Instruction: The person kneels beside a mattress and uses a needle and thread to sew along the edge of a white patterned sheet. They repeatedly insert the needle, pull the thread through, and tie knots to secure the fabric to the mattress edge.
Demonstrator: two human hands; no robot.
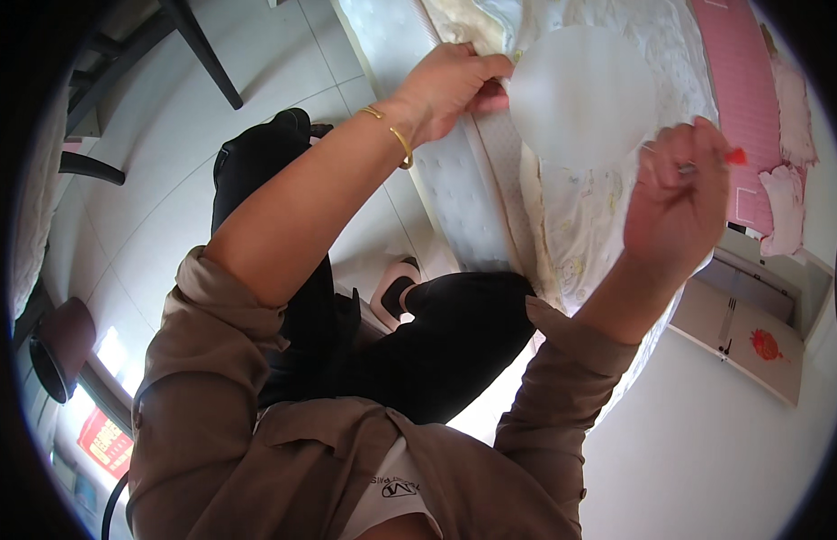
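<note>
Pale floor tiles (166, 171) spread out left of the white mattress (463, 193), and that's our landmark. Black chair legs (202, 58) stand on the tiles well left of it; farther down that side, a brown bin (63, 337) leans over. On top of the mattress, a cream pad (529, 193) shows its edge beneath a white printed sheet (580, 211), rumpled all over. Across the mattress's far right end, a pink striped mat (735, 90), with a pink frilled cushion (783, 207) beside it!

Now the hands. Left hand (454, 90), gold bracelet (400, 148) on the wrist, hangs over the mattress's left edge, fingers curled, thumb and forefinger drawn together at the rim of a pale round patch (580, 94) above the sheet. That patch is blurred; what it is, and whether those fingertips grip anything, I cannot tell. And the right hand (679, 193), up over the mattress's right side: fingers folded in tight on a small red-tipped item (735, 157), its red end poking out right, the rest mostly hidden. Beyond the mattress, lower right, a white cabinet (706, 328) bears a red ornament (768, 346).
</note>
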